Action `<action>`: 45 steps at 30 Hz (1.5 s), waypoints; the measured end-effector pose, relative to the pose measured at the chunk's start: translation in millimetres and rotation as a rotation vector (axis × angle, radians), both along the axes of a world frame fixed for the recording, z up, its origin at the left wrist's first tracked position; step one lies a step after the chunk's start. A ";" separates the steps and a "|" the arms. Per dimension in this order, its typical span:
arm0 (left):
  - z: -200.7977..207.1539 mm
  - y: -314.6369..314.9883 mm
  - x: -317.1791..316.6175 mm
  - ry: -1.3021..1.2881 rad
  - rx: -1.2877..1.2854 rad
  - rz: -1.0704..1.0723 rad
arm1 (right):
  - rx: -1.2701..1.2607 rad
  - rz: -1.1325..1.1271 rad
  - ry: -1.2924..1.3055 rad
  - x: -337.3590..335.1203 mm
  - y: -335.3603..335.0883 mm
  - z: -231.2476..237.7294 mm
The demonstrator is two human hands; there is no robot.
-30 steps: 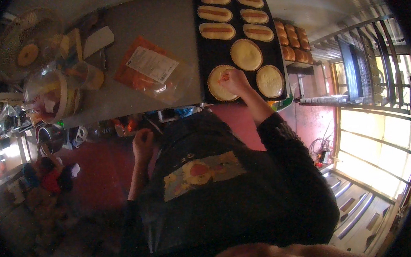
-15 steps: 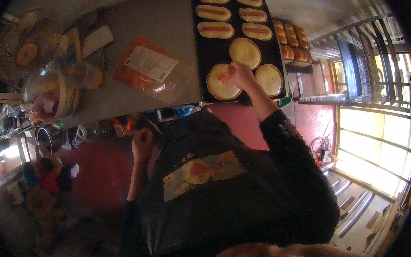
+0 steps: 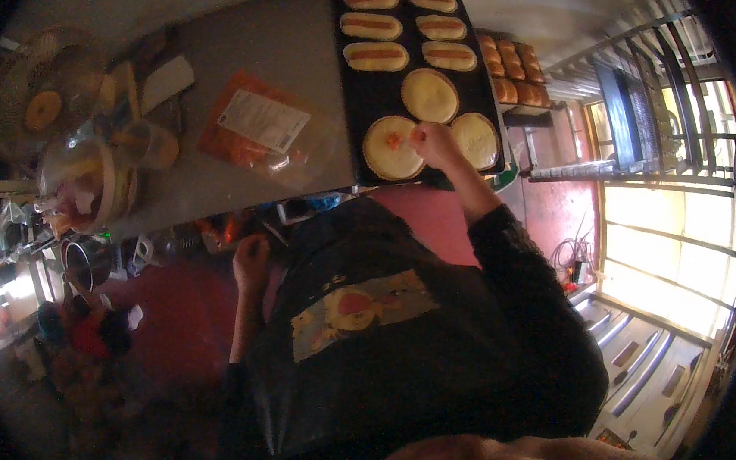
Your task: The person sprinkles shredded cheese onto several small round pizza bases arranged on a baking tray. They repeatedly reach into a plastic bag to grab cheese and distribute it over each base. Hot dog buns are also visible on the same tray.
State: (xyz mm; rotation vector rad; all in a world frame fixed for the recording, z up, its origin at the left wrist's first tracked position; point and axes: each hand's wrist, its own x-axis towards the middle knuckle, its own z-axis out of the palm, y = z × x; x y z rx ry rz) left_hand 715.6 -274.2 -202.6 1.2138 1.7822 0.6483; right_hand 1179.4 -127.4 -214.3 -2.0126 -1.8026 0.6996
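My right hand [image 3: 437, 145], its fingers pinched together, is over the black baking tray [image 3: 372, 98], between two round pale dough pieces. Whether anything is in the pinch is too small to make out. A small heap of orange shreds [image 3: 395, 139] lies on the left round dough piece [image 3: 382, 160]. Two more rounds sit beside it, one farther [image 3: 429, 95] and one to the right [image 3: 476, 142], partly behind my hand. Several oval dough pieces, each topped with a sausage strip [image 3: 371, 27], fill the tray's far part. My left hand [image 3: 252, 256] hangs curled and closed below the table edge.
A labelled clear bag [image 3: 262, 117] of orange shreds lies on the grey table [image 3: 301, 41]. Tubs and bags, including a wrapped round container [image 3: 79, 185], crowd the left. Browned bread rolls [image 3: 511, 67] stand right of the tray, near a metal rack [image 3: 635, 114]. Another person [image 3: 91, 330] is at lower left.
My right hand has drawn slightly right, off the left round dough piece. The orange shreds under it now show on the dough. My left hand stays low and curled.
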 end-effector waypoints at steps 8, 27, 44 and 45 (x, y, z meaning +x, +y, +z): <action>7.6 4.2 3.8 0.024 0.052 -0.010 | -0.082 -0.038 -0.023 -11.3 -6.7 15.8; -13.8 3.9 -3.3 -0.020 -0.032 -0.013 | -0.096 -0.036 0.009 1.5 -0.9 15.2; -11.8 -0.4 -0.4 0.001 -0.032 -0.025 | 0.029 -0.054 0.009 -14.2 -3.8 7.2; -11.2 -0.8 -0.4 -0.010 -0.003 -0.032 | 0.034 -0.051 -0.011 -15.7 -5.3 9.5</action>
